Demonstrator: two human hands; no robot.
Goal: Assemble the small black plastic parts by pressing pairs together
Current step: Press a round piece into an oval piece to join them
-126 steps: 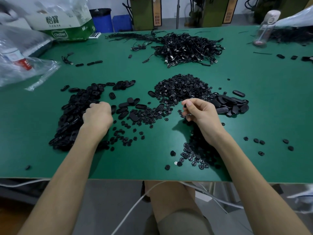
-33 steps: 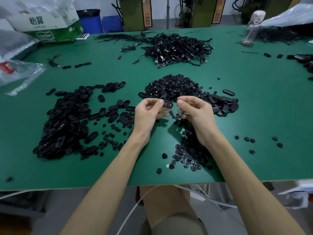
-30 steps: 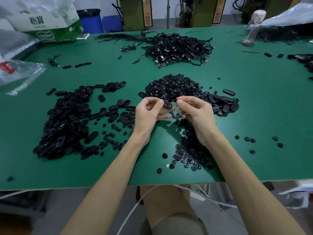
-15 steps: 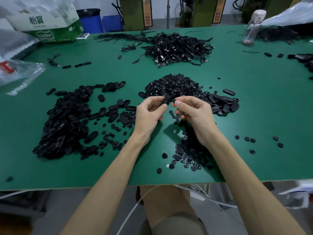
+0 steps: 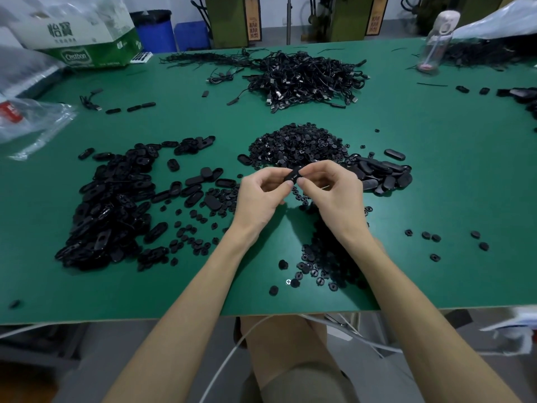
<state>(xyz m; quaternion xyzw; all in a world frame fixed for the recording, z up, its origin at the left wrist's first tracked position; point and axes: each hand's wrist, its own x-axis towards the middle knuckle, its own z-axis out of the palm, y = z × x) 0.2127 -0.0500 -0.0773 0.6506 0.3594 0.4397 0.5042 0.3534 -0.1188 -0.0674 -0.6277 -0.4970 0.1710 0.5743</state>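
Over the middle of the green table (image 5: pixel 436 175), my left hand (image 5: pixel 261 193) and my right hand (image 5: pixel 334 190) meet fingertip to fingertip. Between them they pinch one small black oval part (image 5: pixel 293 175), tilted, a little above the table. Whether a second piece is in the right fingers is hidden. A big heap of oval shells (image 5: pixel 107 207) lies to the left. A mound of small round pieces (image 5: pixel 299 146) sits just behind the hands. Another small heap of ovals (image 5: pixel 380 174) lies to the right.
Scattered round pieces (image 5: pixel 319 274) lie near the front edge under my right forearm. A tangle of black cables (image 5: pixel 305 77) fills the back centre. A cardboard box (image 5: pixel 78 33) and plastic bags (image 5: pixel 32 117) stand at the back left, a bottle (image 5: pixel 436 39) at the back right.
My left hand came over from the left heap with an oval part and met the right hand. Over the last second the part has tilted up between both sets of fingertips.
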